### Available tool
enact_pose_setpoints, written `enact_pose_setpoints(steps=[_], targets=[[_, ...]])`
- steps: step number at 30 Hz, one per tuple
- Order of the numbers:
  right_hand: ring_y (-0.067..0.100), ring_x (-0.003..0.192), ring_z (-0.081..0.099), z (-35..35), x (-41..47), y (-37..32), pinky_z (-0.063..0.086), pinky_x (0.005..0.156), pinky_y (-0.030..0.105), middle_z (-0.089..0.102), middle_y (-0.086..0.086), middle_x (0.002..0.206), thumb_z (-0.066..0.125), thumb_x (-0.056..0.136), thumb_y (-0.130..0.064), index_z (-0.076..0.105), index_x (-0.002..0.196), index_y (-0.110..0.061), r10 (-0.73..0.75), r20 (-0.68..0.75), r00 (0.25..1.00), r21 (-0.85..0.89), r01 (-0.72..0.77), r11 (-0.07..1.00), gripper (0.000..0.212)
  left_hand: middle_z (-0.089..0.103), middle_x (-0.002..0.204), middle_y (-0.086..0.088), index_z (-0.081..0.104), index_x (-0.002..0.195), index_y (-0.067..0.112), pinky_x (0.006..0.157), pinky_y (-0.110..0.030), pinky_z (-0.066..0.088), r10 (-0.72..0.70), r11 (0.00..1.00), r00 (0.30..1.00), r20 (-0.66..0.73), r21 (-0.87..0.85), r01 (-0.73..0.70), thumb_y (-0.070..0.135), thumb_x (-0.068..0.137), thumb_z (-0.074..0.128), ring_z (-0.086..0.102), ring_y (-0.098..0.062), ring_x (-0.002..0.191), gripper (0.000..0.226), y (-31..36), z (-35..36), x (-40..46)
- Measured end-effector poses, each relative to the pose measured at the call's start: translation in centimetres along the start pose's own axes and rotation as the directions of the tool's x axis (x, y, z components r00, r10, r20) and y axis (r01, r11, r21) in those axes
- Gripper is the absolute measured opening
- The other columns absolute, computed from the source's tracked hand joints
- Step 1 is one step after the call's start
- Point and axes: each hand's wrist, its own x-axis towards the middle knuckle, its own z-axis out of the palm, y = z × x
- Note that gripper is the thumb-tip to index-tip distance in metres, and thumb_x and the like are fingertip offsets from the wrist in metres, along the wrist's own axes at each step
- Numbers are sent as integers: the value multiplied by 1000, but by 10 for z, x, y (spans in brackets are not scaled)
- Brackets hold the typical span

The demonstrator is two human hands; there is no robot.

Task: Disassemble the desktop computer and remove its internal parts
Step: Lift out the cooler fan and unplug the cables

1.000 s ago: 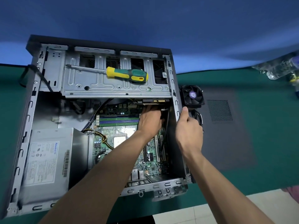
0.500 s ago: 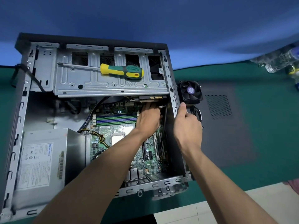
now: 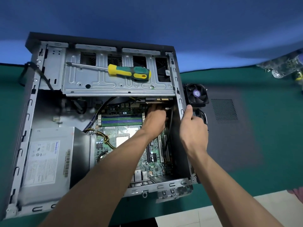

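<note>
- PC case (image 3: 29, 112) lies open on its side on the green mat (image 3: 270, 145), screwdriver (image 3: 129, 73) on drive cage.
- My left hand (image 3: 155, 118) reaches inside over the mobo (image 3: 152, 163), fingers hidden; can't tell the grip.
- My right hand (image 3: 193, 128) grips the case's right edge, fan (image 3: 196, 94) just beyond.

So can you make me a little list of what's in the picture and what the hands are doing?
computer case: open, lying on green table
screwdriver: on the metal drive cage
power supply: inside, lower left
motherboard: uncovered
fan: outside case, right
left hand: reaching inside, fingertips hidden
right hand: thumb on case's right edge
</note>
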Motion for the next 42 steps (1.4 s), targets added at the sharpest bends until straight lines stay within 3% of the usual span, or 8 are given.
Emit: enact_pose_setpoints(steps=[3, 14, 18, 22, 27, 35, 38, 42], targets=[[17, 64, 44, 0, 1, -1, 33, 71, 34, 45, -9, 65, 19, 98, -54, 48, 61, -24, 2, 7, 1000, -3, -2, 1000, 55, 41, 59, 0, 38, 62, 12, 58, -31, 38, 34, 999, 999, 6, 23, -34, -12, 83, 40, 51, -24, 59, 32, 0, -3, 0], [20, 69, 46, 0, 2, 0, 34, 72, 35, 45, -8, 65, 18, 97, -54, 48, 62, -22, 6, 12, 1000, -12, -6, 1000, 56, 49, 62, -2, 41, 61, 16, 66, -35, 45, -107, 994, 990, 88, -25, 110, 6, 88, 53, 51, -26, 61, 31, 3, -12, 10], [12, 61, 42, 0, 1, -1, 32, 70, 34, 45, -7, 64, 19, 98, -53, 48, 61, -21, 8, 13, 1000, -7, -8, 1000, 57, 45, 63, 3, 35, 63, 19, 67, -34, 37, -115, 993, 989, 88, 50, 111, 4, 90, 51, 43, -12, 54, 34, 4, -16, 9], [8, 60, 42, 1, 1, -1, 32, 66, 34, 48, -6, 63, 18, 98, -53, 51, 62, -17, -5, 8, 1000, -18, 5, 1000, 61, 45, 63, 2, 36, 63, 17, 64, -31, 41, -76, 997, 996, 48, 34, 74, 5, 91, 52, 42, -8, 52, 35, 1, -14, 9], [25, 73, 45, 1, 2, -1, 32, 71, 34, 41, -8, 63, 18, 98, -54, 52, 71, -20, 7, 11, 1000, -26, -7, 1000, 55, 44, 59, 3, 36, 60, 16, 56, -27, 39, -46, 999, 999, 0, 9, 46, 8, 91, 52, 41, -5, 50, 36, -4, -11, 6], [25, 71, 45, 2, 3, -1, 32, 70, 34, 43, -9, 63, 17, 98, -53, 47, 61, -23, 1, 2, 1000, -32, -1, 999, 56, 49, 54, 0, 46, 57, 14, 45, -25, 34, -185, 956, 983, 7, -231, 182, 22, 93, 55, 46, -13, 47, 38, 1, -12, 10], [26, 75, 45, 1, 2, -1, 31, 71, 35, 42, -8, 63, 17, 98, -53, 48, 64, -23, 1, 7, 1000, -46, -1, 999, 55, 60, 69, -10, 57, 69, 6, 55, -30, 44, -102, 980, 993, 61, -168, 111, 16, 89, 59, 57, -26, 62, 22, 4, -15, 4], [25, 75, 43, 1, 2, -1, 30, 72, 35, 39, -11, 62, 18, 99, -52, 56, 71, -20, 3, 5, 1000, -54, -3, 999, 56, 52, 82, -6, 51, 82, 9, 71, -34, 42, 9, 998, 999, 50, -55, -6, 9, 81, 57, 51, -26, 79, 7, 4, -22, -12]])
